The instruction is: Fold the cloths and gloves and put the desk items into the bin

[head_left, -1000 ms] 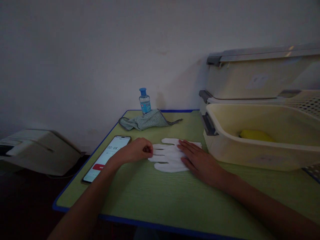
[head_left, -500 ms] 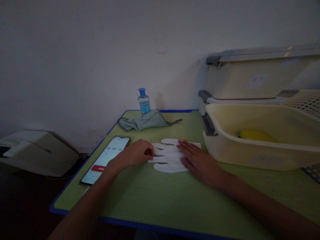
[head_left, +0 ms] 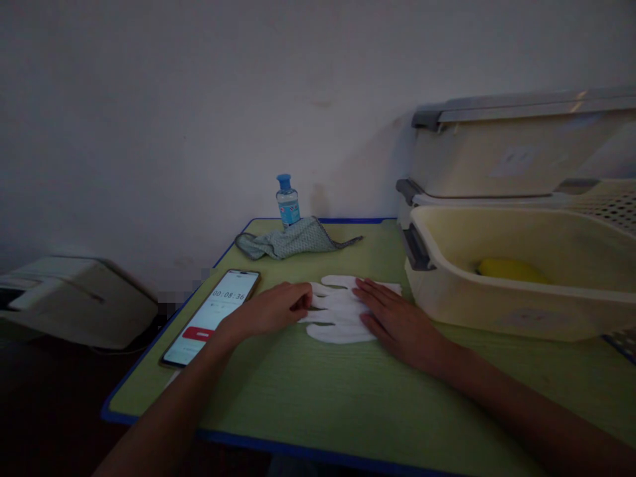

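Observation:
A white fabric glove [head_left: 338, 311] lies flat on the green table, its fingers pointing left. My left hand [head_left: 278, 306] is curled at the glove's finger ends, thumb and fingertips closed on the cloth of the upper fingers; the exact grip is partly hidden behind my knuckles. Across the cuff end my right hand [head_left: 397, 324] rests palm down, fingers stretched out and pressing on the fabric without grasping it. Behind the glove lies a crumpled grey-green cloth [head_left: 298, 238] with a dark edge.
A phone [head_left: 211, 318] with a running timer lies left, partly behind my left forearm. A blue-capped bottle [head_left: 288, 202] stands at the back. On the right, a cream bin [head_left: 497, 311] holds something yellow [head_left: 511, 269]; a lidded box [head_left: 487, 159] stands behind it. Blue edging borders the table [head_left: 298, 397].
My left hand has shifted slightly right, further over the glove's fingertips. My right hand stays on the cuff end, and the glove lies almost unchanged.

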{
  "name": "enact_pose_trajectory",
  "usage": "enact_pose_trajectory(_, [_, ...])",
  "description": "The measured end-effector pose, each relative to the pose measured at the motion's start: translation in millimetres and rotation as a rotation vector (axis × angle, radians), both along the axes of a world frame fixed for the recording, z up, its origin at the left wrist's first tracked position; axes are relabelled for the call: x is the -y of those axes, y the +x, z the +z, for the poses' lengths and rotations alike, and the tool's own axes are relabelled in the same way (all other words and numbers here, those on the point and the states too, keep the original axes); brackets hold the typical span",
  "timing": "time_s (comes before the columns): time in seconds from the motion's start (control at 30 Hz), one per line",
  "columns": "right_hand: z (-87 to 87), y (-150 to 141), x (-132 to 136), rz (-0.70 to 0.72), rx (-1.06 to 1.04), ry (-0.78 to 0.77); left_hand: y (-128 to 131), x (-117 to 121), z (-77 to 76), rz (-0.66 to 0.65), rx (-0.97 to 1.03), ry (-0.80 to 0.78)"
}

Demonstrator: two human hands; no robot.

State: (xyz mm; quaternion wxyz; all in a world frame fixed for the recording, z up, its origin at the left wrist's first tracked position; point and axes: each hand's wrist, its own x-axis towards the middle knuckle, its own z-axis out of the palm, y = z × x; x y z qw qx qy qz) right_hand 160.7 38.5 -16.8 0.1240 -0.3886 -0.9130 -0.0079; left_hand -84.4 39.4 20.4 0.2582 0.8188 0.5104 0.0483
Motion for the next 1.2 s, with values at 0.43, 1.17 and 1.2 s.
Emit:
enact_pose_trajectory(0.43, [0.9,0,1,0.003,-0.008,0.012,1,-4,0.1,-0.029,-0.009,-0.032])
enact_pose_trajectory(1.17, [2.4,-1,1,0.000,0.020,0.005,-1,-5,5.2,-0.025,0.079,-0.143])
enact_pose_trajectory(1.2, [1.7,-1,1,-0.002,0.010,0.007,-1,-6,5.2,-0.022,0.070,-0.132])
